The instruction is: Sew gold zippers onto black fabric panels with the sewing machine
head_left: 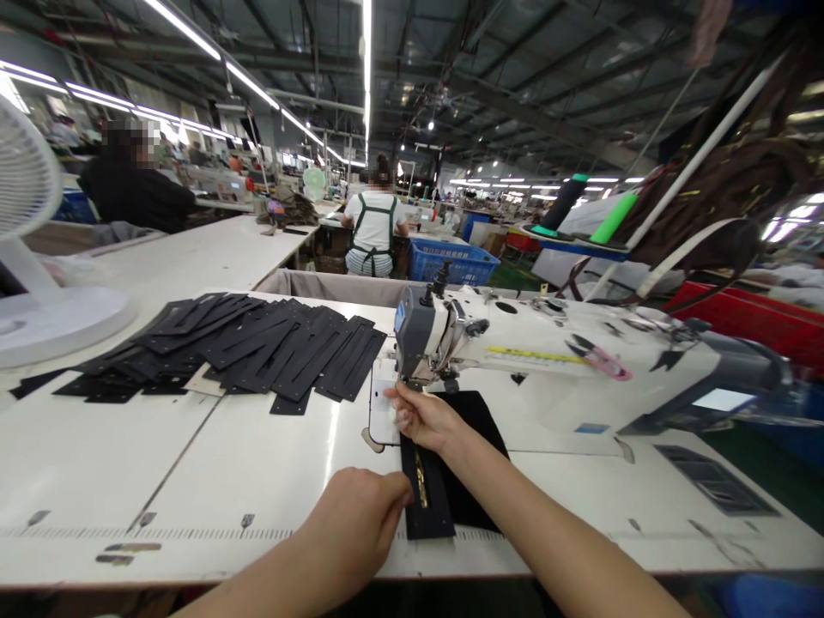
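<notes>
A black strip [433, 502] with small holes and a gold zipper [421, 481] in its slot lies on the sewing table. A wider black piece [473, 463] lies beside and partly under it. My left hand [364, 515] is closed, thumb and finger pinching the strip's left edge. My right hand [421, 416] is closed in a pinch by the needle area of the sewing machine [444, 335], over the strip's far end; what its fingertips hold is hidden. A heap of slotted black strips [257, 343] lies to the left.
Pink-handled snips [602, 359] rest against the machine body. Black and green thread cones [611, 219] stand behind it. A white fan [39, 309] occupies the left side. Beyond the table are a blue crate [454, 260] and a seated person [373, 225] facing away.
</notes>
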Action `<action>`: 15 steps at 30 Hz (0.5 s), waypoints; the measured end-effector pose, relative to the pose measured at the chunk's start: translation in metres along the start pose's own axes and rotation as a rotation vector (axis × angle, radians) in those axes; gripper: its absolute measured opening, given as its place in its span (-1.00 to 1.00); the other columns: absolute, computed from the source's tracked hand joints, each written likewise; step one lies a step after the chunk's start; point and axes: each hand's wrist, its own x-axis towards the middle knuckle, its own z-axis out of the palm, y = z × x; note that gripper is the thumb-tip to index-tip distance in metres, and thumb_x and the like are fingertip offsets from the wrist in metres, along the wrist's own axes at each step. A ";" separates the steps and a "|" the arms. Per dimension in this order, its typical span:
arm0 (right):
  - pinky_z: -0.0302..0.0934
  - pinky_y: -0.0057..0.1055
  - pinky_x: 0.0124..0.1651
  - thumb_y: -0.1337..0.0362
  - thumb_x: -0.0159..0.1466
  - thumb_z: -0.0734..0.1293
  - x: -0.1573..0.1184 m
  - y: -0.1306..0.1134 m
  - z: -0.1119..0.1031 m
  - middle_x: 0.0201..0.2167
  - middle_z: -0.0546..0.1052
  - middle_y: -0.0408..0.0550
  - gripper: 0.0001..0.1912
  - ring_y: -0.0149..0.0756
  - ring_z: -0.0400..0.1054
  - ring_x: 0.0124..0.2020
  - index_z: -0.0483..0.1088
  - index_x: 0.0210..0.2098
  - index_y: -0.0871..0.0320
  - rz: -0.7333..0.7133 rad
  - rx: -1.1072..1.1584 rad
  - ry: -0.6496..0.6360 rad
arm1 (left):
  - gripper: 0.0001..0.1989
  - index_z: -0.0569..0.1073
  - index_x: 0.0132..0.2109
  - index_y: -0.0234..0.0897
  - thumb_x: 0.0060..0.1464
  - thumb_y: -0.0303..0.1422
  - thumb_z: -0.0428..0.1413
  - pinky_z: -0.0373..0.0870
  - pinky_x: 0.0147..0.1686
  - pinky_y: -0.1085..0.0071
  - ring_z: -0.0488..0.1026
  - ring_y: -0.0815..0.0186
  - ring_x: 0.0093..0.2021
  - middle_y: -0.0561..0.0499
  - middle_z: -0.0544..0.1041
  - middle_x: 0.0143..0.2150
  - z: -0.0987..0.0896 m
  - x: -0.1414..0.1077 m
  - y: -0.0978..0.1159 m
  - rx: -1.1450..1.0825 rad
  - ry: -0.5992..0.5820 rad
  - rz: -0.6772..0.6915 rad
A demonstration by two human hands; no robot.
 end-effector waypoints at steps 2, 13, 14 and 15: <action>0.02 -0.71 -0.69 0.27 0.32 0.17 0.001 -0.001 0.001 -0.73 0.31 -0.23 -0.73 -0.65 0.15 -0.76 0.35 -0.40 0.32 -0.009 -0.009 0.021 | -0.74 0.44 -0.30 -0.20 0.14 -0.41 -0.15 0.23 -0.48 0.43 0.46 0.21 -0.43 -0.01 0.52 -0.45 -0.001 0.001 0.000 0.011 0.019 -0.007; -0.19 -0.62 -0.74 0.19 0.20 0.26 -0.005 -0.012 -0.013 -0.85 0.13 -0.36 -0.75 -0.62 -0.14 -0.84 0.27 -0.50 0.25 -0.195 -0.438 0.054 | -0.76 0.44 -0.27 -0.18 0.13 -0.43 -0.13 0.26 -0.47 0.49 0.45 0.30 -0.45 0.04 0.50 -0.45 0.002 0.018 0.014 -0.081 0.073 0.086; -0.20 -0.60 -0.74 0.18 0.19 0.26 -0.006 -0.012 -0.015 -0.86 0.12 -0.37 -0.75 -0.61 -0.15 -0.84 0.28 -0.49 0.24 -0.216 -0.508 0.056 | -0.76 0.43 -0.24 -0.18 0.13 -0.43 -0.13 0.29 -0.45 0.47 0.46 0.28 -0.43 0.03 0.51 -0.43 0.002 0.021 0.016 -0.071 0.071 0.099; -0.20 -0.59 -0.73 0.17 0.19 0.25 -0.006 -0.012 -0.018 -0.86 0.11 -0.37 -0.75 -0.60 -0.15 -0.84 0.28 -0.49 0.24 -0.236 -0.582 0.061 | -0.76 0.43 -0.21 -0.18 0.13 -0.43 -0.13 0.31 -0.44 0.45 0.47 0.26 -0.42 0.02 0.52 -0.42 0.002 0.023 0.018 -0.040 0.068 0.107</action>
